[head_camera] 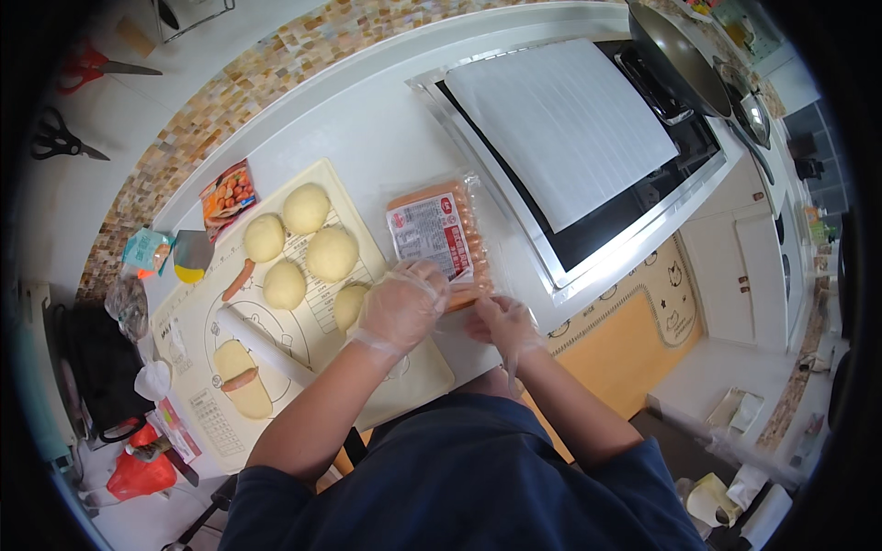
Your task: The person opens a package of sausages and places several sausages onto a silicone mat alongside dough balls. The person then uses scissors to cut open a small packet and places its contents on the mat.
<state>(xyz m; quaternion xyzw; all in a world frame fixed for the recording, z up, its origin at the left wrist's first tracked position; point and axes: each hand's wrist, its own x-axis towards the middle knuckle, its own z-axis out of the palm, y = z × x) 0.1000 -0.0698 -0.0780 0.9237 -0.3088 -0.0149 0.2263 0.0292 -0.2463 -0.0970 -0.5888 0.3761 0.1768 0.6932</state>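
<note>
A clear plastic pack of sausages (pixel 441 227) with a printed label lies on the white counter, just right of the kneading mat (pixel 406 392). My left hand (pixel 403 310), in a clear disposable glove, grips the pack's near edge, its fingertips partly hidden. At the near right corner, my gloved right hand (pixel 506 327) pinches the plastic. Several dough balls (pixel 331 255) sit on the mat, one partly covered by my left hand. A loose sausage (pixel 238 280) lies beside them. Another sausage (pixel 240 379) rests across a flattened oval of dough (pixel 251 399), near a white rolling pin (pixel 265 346).
A paper-lined tray or sheet (pixel 561 131) covers much of the cooktop (pixel 606 241) on the right, with a wok (pixel 679 58) behind it. A dough scraper (pixel 191 255) and a snack packet (pixel 229 196) border the mat. Scissors (pixel 103 67) hang on the wall.
</note>
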